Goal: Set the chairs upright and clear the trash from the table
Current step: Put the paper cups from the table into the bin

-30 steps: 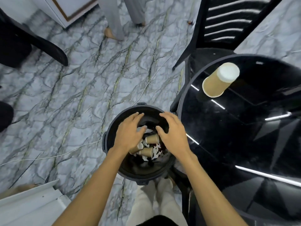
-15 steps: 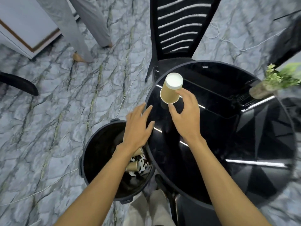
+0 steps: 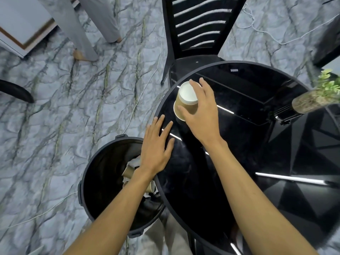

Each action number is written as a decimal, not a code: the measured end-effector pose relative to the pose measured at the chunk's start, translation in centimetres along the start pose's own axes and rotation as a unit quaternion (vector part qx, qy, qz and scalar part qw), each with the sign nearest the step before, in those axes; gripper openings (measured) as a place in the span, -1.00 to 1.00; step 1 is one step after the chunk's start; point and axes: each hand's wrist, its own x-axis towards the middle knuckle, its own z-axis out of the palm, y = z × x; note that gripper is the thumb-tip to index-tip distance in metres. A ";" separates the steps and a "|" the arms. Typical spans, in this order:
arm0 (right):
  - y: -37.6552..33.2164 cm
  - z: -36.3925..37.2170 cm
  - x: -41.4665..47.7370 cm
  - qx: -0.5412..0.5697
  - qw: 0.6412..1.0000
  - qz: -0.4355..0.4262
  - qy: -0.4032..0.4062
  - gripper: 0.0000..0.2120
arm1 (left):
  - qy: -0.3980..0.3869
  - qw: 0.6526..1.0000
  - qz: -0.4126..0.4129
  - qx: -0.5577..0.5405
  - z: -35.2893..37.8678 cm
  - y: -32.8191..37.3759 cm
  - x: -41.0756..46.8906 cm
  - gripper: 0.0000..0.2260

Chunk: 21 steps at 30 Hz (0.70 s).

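Observation:
A brown paper cup (image 3: pixel 184 100) stands upside down, white bottom up, near the left rim of the round black table (image 3: pixel 248 144). My right hand (image 3: pixel 199 115) wraps around the cup, thumb on its near side and fingers over its far side. My left hand (image 3: pixel 156 144) is spread flat at the table's left edge, holding nothing, above the black trash bin (image 3: pixel 95 173). The bin on the floor holds several brown cups (image 3: pixel 128 171) and scraps of paper. A black slatted chair (image 3: pixel 196 28) stands upright at the table's far side.
A potted plant (image 3: pixel 316 96) sits on the table's right side. A person's grey trouser legs (image 3: pixel 82 28) stand on the marble floor at upper left, beside a white cabinet (image 3: pixel 20 28). Thin cables (image 3: pixel 147 80) run across the floor. Another dark chair part (image 3: pixel 16 92) lies at far left.
Both hands rose out of the bin. My right hand reached across the table and closed around the cup. My left hand came to the table's edge.

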 end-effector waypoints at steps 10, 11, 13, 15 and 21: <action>0.5 0.0 -0.3 0.003 1.000 -0.016 0.009 -0.43 | 0.009 1.000 -0.003 -0.003 0.2 -0.1 0.1 -0.55; 0.5 -0.1 -0.5 0.004 1.000 -0.016 0.011 -0.43 | 0.008 1.000 -0.004 -0.002 0.2 -0.1 0.0 -0.54; 0.4 -0.4 -0.9 0.006 1.000 -0.016 0.013 -0.43 | 0.001 1.000 -0.002 0.001 0.1 0.0 0.0 -0.54; 0.0 -0.6 -1.4 0.010 1.000 -0.020 0.014 -0.44 | -0.012 1.000 0.003 -0.001 -0.3 -0.1 -0.1 -0.54; -2.1 0.2 -3.6 0.029 0.999 -0.027 -0.011 -0.45 | 0.022 0.999 -0.017 -0.017 -3.9 -1.5 -2.5 -0.57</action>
